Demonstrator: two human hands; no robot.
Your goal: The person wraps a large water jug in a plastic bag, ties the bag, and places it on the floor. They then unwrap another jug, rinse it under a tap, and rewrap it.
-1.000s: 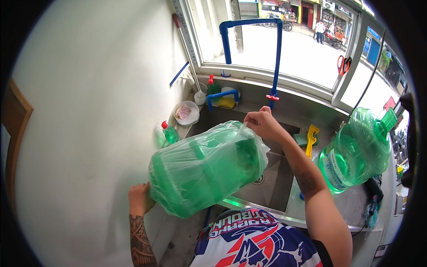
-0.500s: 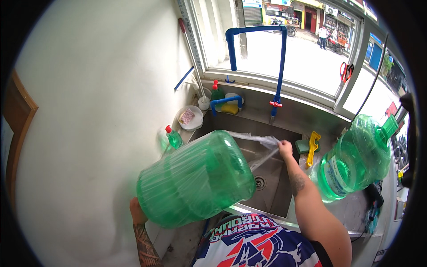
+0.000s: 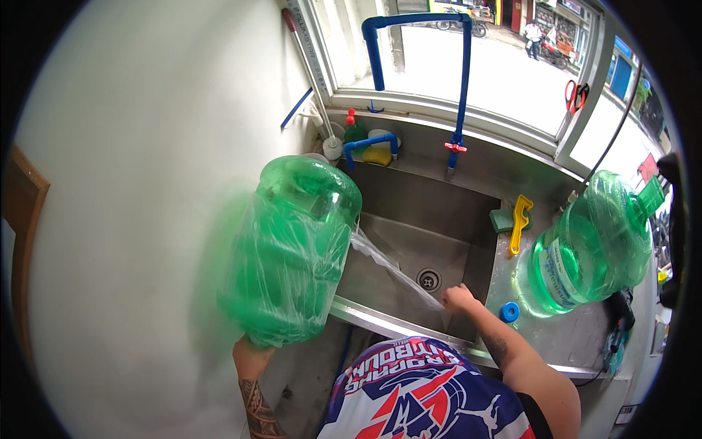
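Observation:
A large green water jug [image 3: 292, 252] is raised at the left edge of the steel sink [image 3: 398, 238], its base tipped up and away from me. Clear plastic film clings round its sides. My left hand [image 3: 252, 356] is closed at the jug's lower end, its fingers mostly hidden behind the plastic. From the jug a twisted strip of plastic film [image 3: 395, 271] stretches over the basin to my right hand [image 3: 459, 298], which pinches its end near the front rim.
Right of the basin stand a second green jug [image 3: 585, 256], a blue cap [image 3: 510, 312], a yellow handle [image 3: 520, 223] and a green sponge [image 3: 502, 219]. Blue pipe [image 3: 464, 80] with a red valve [image 3: 455, 148] rises behind. Soap bottle [image 3: 355, 132] and yellow sponge [image 3: 377, 156] sit back left.
The jug has swung from lying slantwise to more upright, leftward off the basin. My right hand has come down and nearer with the plastic strip. The blue cap now shows.

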